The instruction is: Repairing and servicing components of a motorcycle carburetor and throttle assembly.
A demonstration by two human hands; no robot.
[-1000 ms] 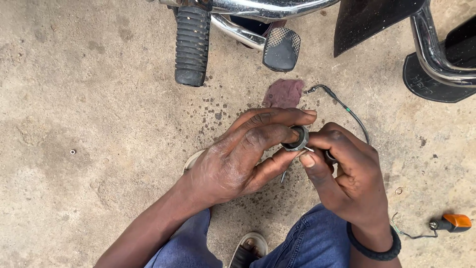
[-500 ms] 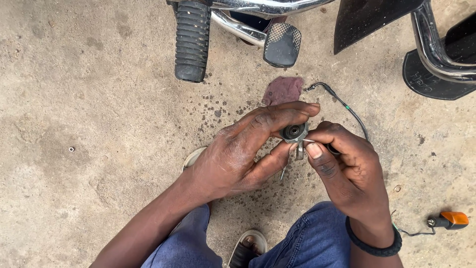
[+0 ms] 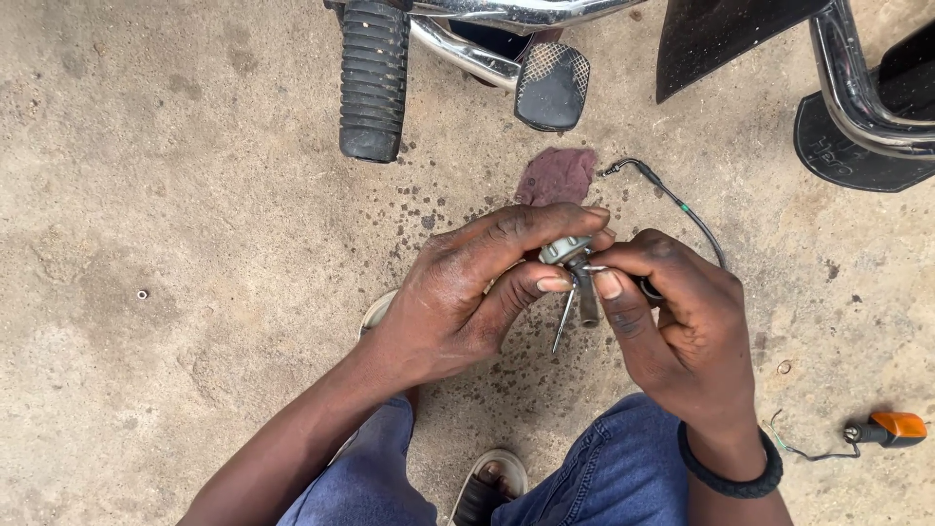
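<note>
My left hand (image 3: pixel 458 297) pinches a small grey metal part (image 3: pixel 567 250) between thumb and fingertips. My right hand (image 3: pixel 682 326) meets it from the right and grips the same part, along with a short dark stem (image 3: pixel 588 302) and a thin metal pin (image 3: pixel 563 321) that hang down below it. A black cable (image 3: pixel 682 206) runs from behind my right hand up toward a maroon rag (image 3: pixel 557 175) on the concrete. A black band sits on my right wrist.
A motorcycle's black rubber footpeg (image 3: pixel 370 83), brake pedal (image 3: pixel 551 86) and chrome pipes (image 3: pixel 857 88) stand at the top. An orange turn-signal lamp (image 3: pixel 891 427) with a wire lies at the lower right. My knees in blue jeans and a sandal (image 3: pixel 487 492) are below.
The small part has turned in my fingers: earlier its ring-shaped face showed, now its grey side shows with the stem and pin hanging below. Both hands stayed together in place.
</note>
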